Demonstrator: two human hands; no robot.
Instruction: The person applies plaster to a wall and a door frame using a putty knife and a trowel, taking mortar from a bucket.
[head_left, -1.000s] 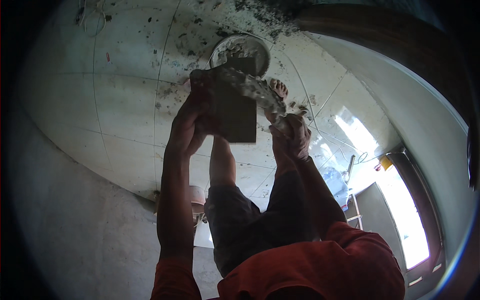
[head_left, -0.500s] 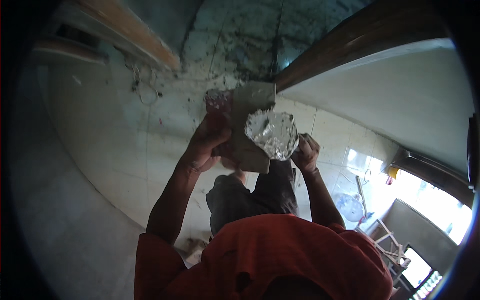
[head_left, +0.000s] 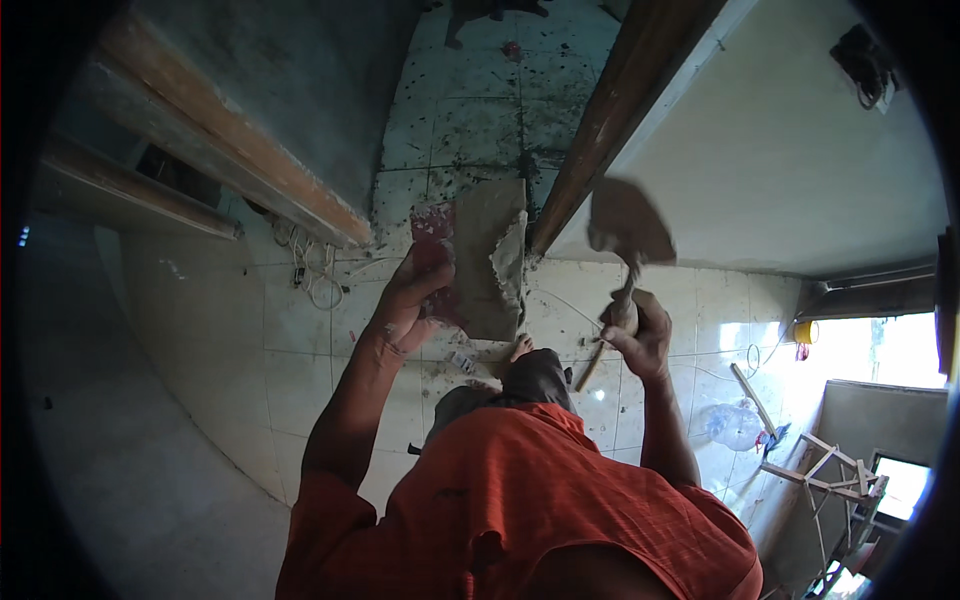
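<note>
My left hand (head_left: 408, 300) is closed around the red side of a flat mortar board (head_left: 480, 260). The board is coated with grey, and a ragged ridge of wet mortar (head_left: 508, 265) runs along its right edge. On the right, my right hand (head_left: 640, 335) grips the handle of a mason's trowel (head_left: 635, 225). Its broad blade points away from me, slightly blurred, beside the pale wall and apart from the board. The blade's shown face looks brownish grey, with little or no mortar visible on it.
A wooden door frame post (head_left: 630, 125) stands ahead right, another (head_left: 240, 140) ahead left. Dark crumbs litter the tiled floor (head_left: 470, 120) beyond. Cables (head_left: 315, 265) lie at the left; a wooden-handled tool (head_left: 592, 368), a clear bottle (head_left: 735, 427) and a wooden frame (head_left: 825, 480) sit rightward.
The trowel, which was against the board with a shiny heap of wet mortar, has swung up and right, away from it. My left hand keeps the board; my view has tilted toward the doorway.
</note>
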